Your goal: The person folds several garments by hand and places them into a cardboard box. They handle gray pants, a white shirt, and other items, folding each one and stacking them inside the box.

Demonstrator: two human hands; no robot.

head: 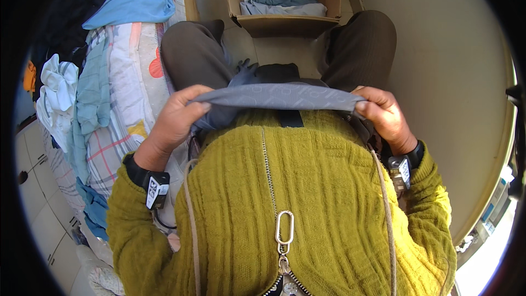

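Note:
A grey-blue patterned cloth [279, 96] is stretched in a band across my lap, just in front of my yellow-green ribbed sweater [328, 197]. My left hand [178, 113] pinches its left end between thumb and fingers. The right end is gripped by my right hand [382, 111]. More of the fabric hangs in folds below the left end. A dark piece of cloth [277, 73] lies behind the band, between my thighs; what it is I cannot tell.
Ahead on the tiled floor, an open cardboard box [285, 26] holds folded clothes [283, 2]. Bedding [135, 78] at my left carries a blue garment [135, 0], a teal garment [92, 86] and a white garment [57, 86]. A smooth pale panel [444, 82] rises at my right.

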